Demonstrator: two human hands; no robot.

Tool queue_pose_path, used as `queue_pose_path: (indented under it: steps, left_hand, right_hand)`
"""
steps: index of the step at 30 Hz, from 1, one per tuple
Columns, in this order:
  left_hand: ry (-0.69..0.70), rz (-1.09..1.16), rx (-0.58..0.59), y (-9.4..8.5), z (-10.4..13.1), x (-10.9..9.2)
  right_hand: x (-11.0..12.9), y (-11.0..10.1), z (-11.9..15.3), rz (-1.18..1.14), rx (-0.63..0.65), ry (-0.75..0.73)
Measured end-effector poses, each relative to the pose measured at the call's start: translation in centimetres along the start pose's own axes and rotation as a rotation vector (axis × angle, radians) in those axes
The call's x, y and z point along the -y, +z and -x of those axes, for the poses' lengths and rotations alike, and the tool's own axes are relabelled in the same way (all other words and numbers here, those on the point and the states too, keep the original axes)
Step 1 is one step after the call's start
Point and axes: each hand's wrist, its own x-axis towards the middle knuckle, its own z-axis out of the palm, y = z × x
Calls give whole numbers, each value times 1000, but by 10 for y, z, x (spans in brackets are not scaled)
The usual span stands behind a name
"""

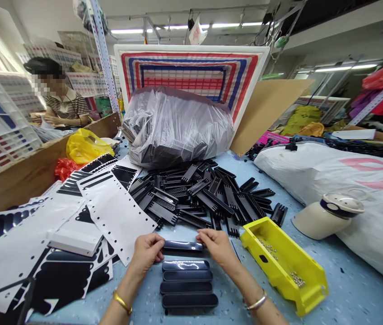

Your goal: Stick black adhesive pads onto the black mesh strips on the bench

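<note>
A dark, glossy strip-shaped piece (pixel 183 246) lies crosswise between my hands. My left hand (pixel 148 251) pinches its left end, and my right hand (pixel 214 246) has its fingers closed at the right end. Just below, several similar dark pieces (pixel 187 287) lie stacked in rows on the blue speckled table (pixel 137 302). Beyond my hands is a heap of black plastic parts (pixel 194 194). White sheets (pixel 117 212) with black strip-shaped stickers spread out on the left.
A yellow bin (pixel 282 266) with small metal pieces stands right of my right hand. Behind it are a cream bottle (pixel 327 215) and a white sack (pixel 300 174). A plastic-wrapped bundle (pixel 181 126) sits at the back. Another person (pixel 66 106) sits at the back left.
</note>
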Motion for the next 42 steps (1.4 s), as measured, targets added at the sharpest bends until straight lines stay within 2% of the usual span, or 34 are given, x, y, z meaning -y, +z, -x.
queue_pose_path:
  steps: [3, 5, 13, 18, 20, 23, 25, 26, 28, 30, 33, 36, 42]
  left_hand:
    - [1, -19, -7, 0, -1, 1]
    - [3, -32, -7, 0, -1, 2]
    - [11, -50, 23, -2, -3, 5]
    - [34, -123, 51, -6, -3, 8]
    - [147, -276, -13, -5, 3, 4]
    - [493, -606, -119, 4, 16, -10]
    - [683, -756, -62, 15, 22, -22]
    - [723, -813, 6, 23, 23, -28]
    - [693, -942, 157, 38, 20, -37]
    - [582, -1084, 298, 50, 13, -41]
    - [473, -1206, 444, 60, 2, -42]
    - [448, -1197, 479, 60, -1, -39]
    - [419, -1130, 467, 56, 1, -34]
  right_hand:
    - [-4, -19, 2, -5, -102, 80]
    - [-4, -25, 7, 17, -122, 114]
    - [1, 4, 17, 95, -63, 167]
    - [3, -3, 21, 94, 23, 175]
    - [4, -6, 21, 104, 48, 176]
    - [6, -6, 20, 125, 76, 174]
    - [7, -5, 19, 136, 91, 170]
    - [8, -5, 18, 142, 98, 165]
    - [9, -5, 18, 156, 108, 148]
    - [10, -6, 19, 170, 114, 124]
    - [9, -7, 23, 214, 126, 60]
    - [6, -7, 27, 240, 138, 19]
    - [-1, -5, 30, 143, 158, 63]
